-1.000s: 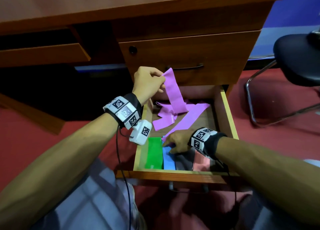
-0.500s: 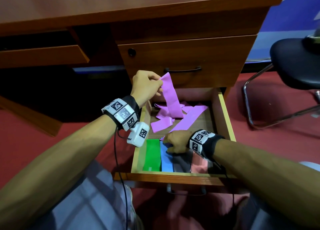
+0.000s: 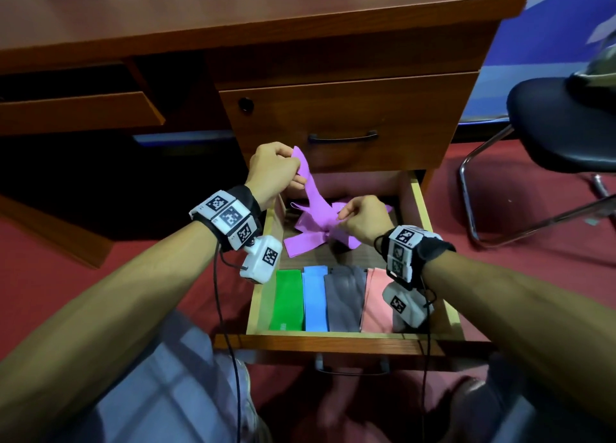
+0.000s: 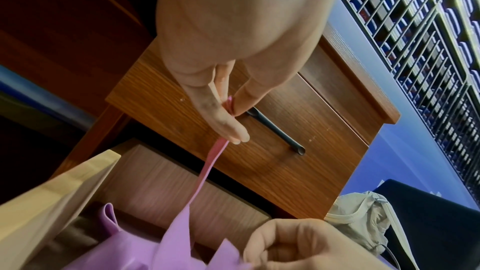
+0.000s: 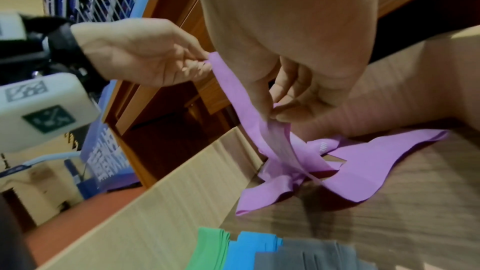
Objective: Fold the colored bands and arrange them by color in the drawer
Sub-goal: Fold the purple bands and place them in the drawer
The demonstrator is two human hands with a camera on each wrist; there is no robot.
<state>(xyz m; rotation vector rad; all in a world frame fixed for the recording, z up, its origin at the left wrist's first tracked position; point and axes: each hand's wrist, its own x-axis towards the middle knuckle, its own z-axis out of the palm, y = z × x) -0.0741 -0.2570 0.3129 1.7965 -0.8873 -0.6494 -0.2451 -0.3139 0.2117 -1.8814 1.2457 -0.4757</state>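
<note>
A purple band (image 3: 311, 195) rises out of the open drawer (image 3: 420, 209). My left hand (image 3: 273, 170) pinches its upper end above the drawer's back left corner; the pinch shows at the fingertips (image 4: 235, 128) in the left wrist view. My right hand (image 3: 361, 219) pinches the same band (image 5: 249, 110) lower down, over a heap of loose purple bands (image 3: 306, 239) at the back of the drawer. Along the front lie folded stacks: green (image 3: 288, 299), blue (image 3: 315, 297), grey (image 3: 345, 297) and pink (image 3: 375, 301).
The closed upper drawer with its black handle (image 3: 343, 138) stands just behind my hands. A black chair (image 3: 563, 125) with a metal frame is on the right, over red carpet. The desk top (image 3: 233, 12) overhangs above. Cables hang from both wrist cameras.
My right hand has lifted off the folded stacks at the front and moved back to take hold of the purple band. My left hand kept its hold, a little higher.
</note>
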